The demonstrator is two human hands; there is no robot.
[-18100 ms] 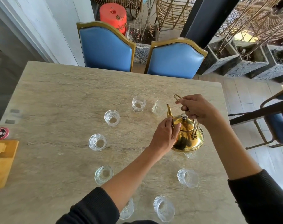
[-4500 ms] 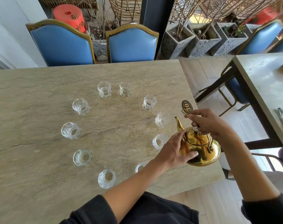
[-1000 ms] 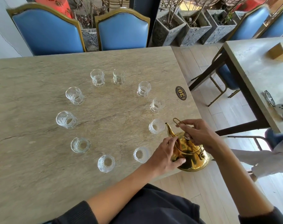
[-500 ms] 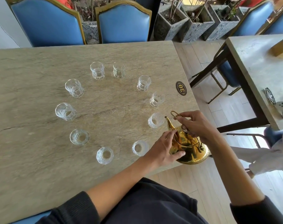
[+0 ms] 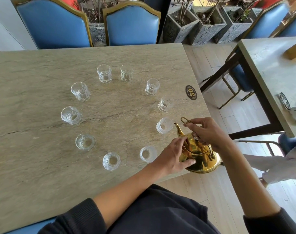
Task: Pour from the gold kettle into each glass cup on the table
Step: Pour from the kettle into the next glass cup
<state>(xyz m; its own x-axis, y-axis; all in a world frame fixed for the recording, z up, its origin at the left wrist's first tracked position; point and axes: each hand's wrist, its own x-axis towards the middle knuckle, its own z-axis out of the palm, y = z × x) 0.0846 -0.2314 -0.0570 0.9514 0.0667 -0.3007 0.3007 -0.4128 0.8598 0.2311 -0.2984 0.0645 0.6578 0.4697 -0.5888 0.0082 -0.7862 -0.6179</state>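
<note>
A: Gold kettle [image 5: 200, 157] is up at the near right corner of the stone surface [image 5: 42, 166], spout aimed at the nearest glass cup [image 5: 164, 125], tip just beside its rim.

B: Right hand [image 5: 209, 132] has its fingers curled round the wire handle above the lid. Left hand [image 5: 173, 157] steadies the body, thumb underneath, fingers on the shoulder.

A: Ten cups ringed on the surface, all upright. A black oval "30" badge [image 5: 192, 92] sits by the right edge.

Dark navy ribbed-cuff sleeves [image 5: 79, 215] pushed up the forearms, matching dark top
</note>
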